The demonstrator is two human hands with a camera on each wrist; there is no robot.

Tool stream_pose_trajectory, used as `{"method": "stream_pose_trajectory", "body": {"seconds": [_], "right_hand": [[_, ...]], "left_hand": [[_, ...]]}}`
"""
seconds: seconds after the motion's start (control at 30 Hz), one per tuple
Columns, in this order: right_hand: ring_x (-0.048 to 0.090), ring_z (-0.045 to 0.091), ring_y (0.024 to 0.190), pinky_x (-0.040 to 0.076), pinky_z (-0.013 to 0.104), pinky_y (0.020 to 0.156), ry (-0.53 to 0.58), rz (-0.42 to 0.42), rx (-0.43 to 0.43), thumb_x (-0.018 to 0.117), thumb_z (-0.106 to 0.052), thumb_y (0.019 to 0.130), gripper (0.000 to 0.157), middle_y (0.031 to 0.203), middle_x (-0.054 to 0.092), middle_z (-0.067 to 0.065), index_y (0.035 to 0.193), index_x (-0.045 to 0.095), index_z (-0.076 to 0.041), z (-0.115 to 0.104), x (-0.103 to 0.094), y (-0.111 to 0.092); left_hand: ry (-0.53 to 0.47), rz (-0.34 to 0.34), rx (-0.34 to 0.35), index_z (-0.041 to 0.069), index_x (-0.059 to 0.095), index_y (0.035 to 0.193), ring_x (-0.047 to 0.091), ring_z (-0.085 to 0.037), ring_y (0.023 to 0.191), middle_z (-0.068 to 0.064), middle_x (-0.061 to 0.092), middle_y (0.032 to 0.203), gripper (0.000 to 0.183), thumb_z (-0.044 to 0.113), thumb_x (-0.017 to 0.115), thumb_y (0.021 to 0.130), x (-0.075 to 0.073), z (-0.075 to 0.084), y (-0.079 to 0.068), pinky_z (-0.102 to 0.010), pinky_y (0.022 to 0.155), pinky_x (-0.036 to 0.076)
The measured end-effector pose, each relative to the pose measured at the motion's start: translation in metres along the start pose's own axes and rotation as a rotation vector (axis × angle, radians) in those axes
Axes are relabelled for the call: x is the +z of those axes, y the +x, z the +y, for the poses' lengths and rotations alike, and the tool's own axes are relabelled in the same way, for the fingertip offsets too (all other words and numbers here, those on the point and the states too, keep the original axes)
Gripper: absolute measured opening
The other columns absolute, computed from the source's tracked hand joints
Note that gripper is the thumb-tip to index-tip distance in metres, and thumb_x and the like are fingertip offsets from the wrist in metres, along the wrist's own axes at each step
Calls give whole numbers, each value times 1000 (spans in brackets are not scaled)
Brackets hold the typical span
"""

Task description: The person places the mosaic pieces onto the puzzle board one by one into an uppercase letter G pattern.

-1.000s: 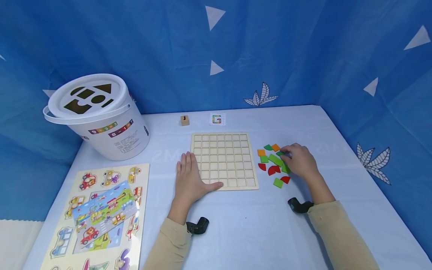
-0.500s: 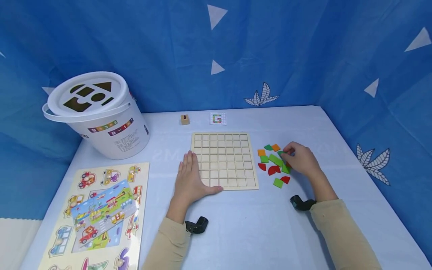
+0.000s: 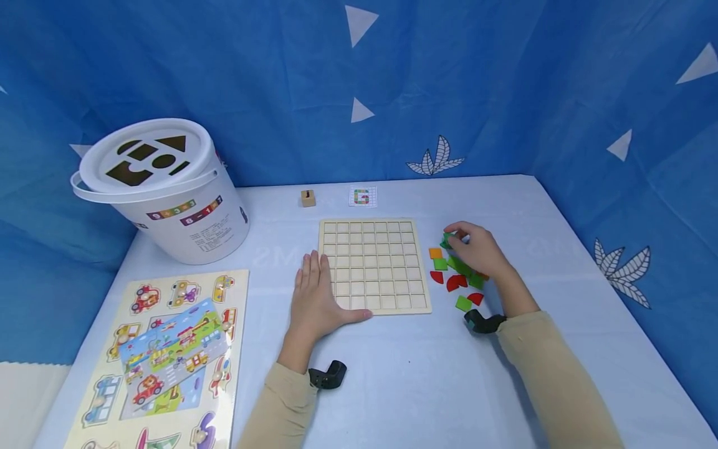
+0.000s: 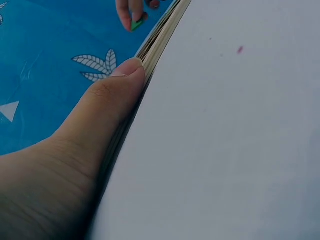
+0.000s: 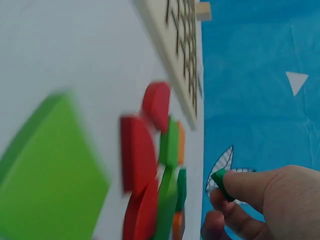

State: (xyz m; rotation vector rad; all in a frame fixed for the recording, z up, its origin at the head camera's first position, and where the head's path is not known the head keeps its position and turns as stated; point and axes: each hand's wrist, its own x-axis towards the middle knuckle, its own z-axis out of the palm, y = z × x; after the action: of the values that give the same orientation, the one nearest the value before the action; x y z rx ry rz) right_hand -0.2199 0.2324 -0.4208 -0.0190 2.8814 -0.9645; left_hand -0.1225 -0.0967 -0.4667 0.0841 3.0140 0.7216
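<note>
My left hand (image 3: 316,296) lies with straight fingers along the left side of the wooden grid board (image 3: 373,268), thumb spread along its front edge. In the left wrist view the thumb (image 4: 107,100) rests against the board's side. My right hand (image 3: 478,251) pinches a small dark green block (image 5: 223,184) between thumb and fingers, its outline partly covered. That hand is over the far end of a loose group of flat blocks right of the board. Among them are a green square (image 3: 464,304), a red quarter-circle (image 3: 475,299) and an orange square (image 3: 435,253).
A picture card with a G (image 3: 363,196) and a wooden letter cube (image 3: 308,198) sit behind the board. At the left stand a white lidded bucket (image 3: 204,227) and a vehicle puzzle board (image 3: 238,324) with picture cards on it. A blue curtain (image 3: 280,93) hangs behind the table.
My right hand has picked up the dark green block and moved left and away from me, to the far end of the group. My left hand has stayed at the board.
</note>
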Motion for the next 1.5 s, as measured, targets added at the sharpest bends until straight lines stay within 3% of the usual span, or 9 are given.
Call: {"method": "stream_pose_trajectory", "body": {"seconds": [0.2, 0.4, 0.53, 0.67, 0.97, 1.2, 1.5], "right_hand": [[57, 26, 91, 51, 28, 66, 64, -26, -75, 61, -24, 99, 29, 112, 64, 13, 126, 64, -14, -28, 17, 18], [56, 27, 78, 47, 32, 60, 100, -76, -108, 61, -26, 99, 28, 109, 65, 13, 124, 66, -14, -55, 39, 28], [57, 25, 86, 47, 35, 70, 103, -93, -104, 62, -26, 99, 28, 107, 65, 11, 124, 66, -13, -68, 53, 31], [59, 25, 91, 47, 38, 78, 99, -112, -115, 62, -26, 99, 29, 107, 66, 10, 124, 66, -14, -74, 63, 33], [58, 22, 87, 47, 37, 76, 59, -112, -177, 63, -28, 98, 27, 101, 65, 5, 121, 67, -15, -82, 76, 36], [56, 22, 89, 47, 38, 80, -4, -92, -186, 64, -28, 97, 26, 101, 63, 5, 119, 66, -13, -86, 78, 34], [52, 21, 85, 44, 34, 73, -73, -83, -188, 65, -30, 97, 26, 98, 59, 5, 116, 69, -13, -90, 78, 33]], "left_hand": [[-16, 14, -12, 1, 5, 159, -4, -28, 156, -16, 1, 168, 154, 89, 71, 50, 1, 0, 0, -47, 127, 5], [-15, 11, -12, 0, 5, 159, -2, -28, 157, -16, 3, 168, 155, 89, 71, 50, 3, -1, 0, -46, 127, 7], [-3, 3, -6, 1, 5, 159, -1, -28, 157, -16, 3, 168, 157, 90, 72, 47, 3, -2, 0, -46, 127, 7], [5, -6, -1, 1, 5, 159, -1, -27, 157, -17, 2, 168, 158, 90, 72, 47, 3, -3, 1, -46, 127, 7], [-2, -1, -2, 1, 4, 159, -2, -26, 157, -16, 2, 168, 156, 91, 69, 49, 2, -3, 1, -46, 127, 6], [6, 3, 2, 2, 4, 159, -4, -26, 157, -15, 0, 168, 155, 91, 69, 49, 2, -2, 1, -45, 127, 6], [-1, 3, 6, 2, 5, 159, -3, -26, 157, -16, 2, 168, 155, 91, 70, 49, 0, -2, 0, -45, 127, 6]]}}
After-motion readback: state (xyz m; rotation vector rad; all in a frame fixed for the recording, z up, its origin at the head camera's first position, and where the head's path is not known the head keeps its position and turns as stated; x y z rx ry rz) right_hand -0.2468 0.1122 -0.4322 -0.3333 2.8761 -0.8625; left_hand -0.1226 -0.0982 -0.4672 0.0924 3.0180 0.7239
